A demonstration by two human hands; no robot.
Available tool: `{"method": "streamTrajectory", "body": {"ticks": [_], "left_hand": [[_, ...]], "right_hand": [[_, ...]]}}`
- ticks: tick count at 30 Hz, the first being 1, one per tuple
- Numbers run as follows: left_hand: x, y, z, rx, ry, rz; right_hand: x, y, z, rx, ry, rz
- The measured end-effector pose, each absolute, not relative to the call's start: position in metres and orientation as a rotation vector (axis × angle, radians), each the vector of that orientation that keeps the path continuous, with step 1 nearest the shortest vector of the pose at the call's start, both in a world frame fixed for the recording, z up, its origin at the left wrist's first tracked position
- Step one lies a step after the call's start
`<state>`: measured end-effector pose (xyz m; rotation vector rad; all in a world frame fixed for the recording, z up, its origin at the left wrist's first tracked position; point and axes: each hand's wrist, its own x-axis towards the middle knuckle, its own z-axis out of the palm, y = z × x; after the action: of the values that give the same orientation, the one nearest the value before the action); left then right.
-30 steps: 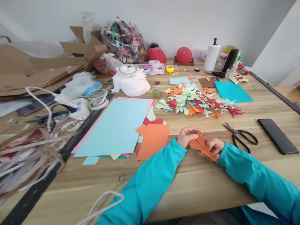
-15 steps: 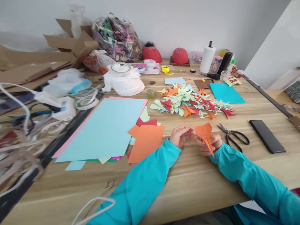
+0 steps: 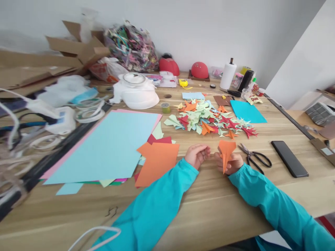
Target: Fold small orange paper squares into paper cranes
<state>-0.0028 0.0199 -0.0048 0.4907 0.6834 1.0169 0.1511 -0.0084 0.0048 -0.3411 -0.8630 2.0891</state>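
Pinched in my right hand (image 3: 234,163) is an orange paper plane (image 3: 227,152), its narrow folded end pointing down toward me. Just to its left, my left hand (image 3: 197,155) hovers over the table, fingers loosely curled and nothing visible in them. A pile of small folded paper planes (image 3: 202,116) in green, red, orange and blue lies beyond both hands. Orange paper sheets (image 3: 159,164) rest left of my left hand, beside a stack topped by a large light blue sheet (image 3: 104,146). Scissors (image 3: 255,157) with black handles lie right of my right hand.
A black phone (image 3: 289,158) lies at the right. Behind the pile are a turquoise sheet (image 3: 248,111) and a yellow tape measure (image 3: 183,83). Cables and a white power adapter (image 3: 61,120) crowd the left side, near a cardboard box (image 3: 75,48). A white cable (image 3: 96,230) crosses the front.
The orange paper plane has turned slightly in my right hand, so its narrow end points more straight down. My left hand stays apart from it. The whole view has shifted a little.
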Motion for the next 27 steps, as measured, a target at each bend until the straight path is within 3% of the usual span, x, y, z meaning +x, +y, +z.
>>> {"method": "streamTrajectory", "body": {"ticks": [9,18,21,27], "left_hand": [[0.002,0.02,-0.009,0.678,0.595,0.973],[0.007,0.013,-0.006,1.027,0.744,1.096],[0.006,0.01,-0.004,1.118,0.805,1.111],[0.005,0.009,-0.006,1.211,0.879,1.201]], "right_hand": [[0.147,-0.003,-0.006,-0.846,-1.241,1.331],[0.145,-0.007,-0.006,-1.026,-1.414,1.147],[0.144,-0.01,-0.005,-0.996,-1.432,1.22],[0.143,-0.007,-0.002,-0.992,-0.979,1.314]]}}
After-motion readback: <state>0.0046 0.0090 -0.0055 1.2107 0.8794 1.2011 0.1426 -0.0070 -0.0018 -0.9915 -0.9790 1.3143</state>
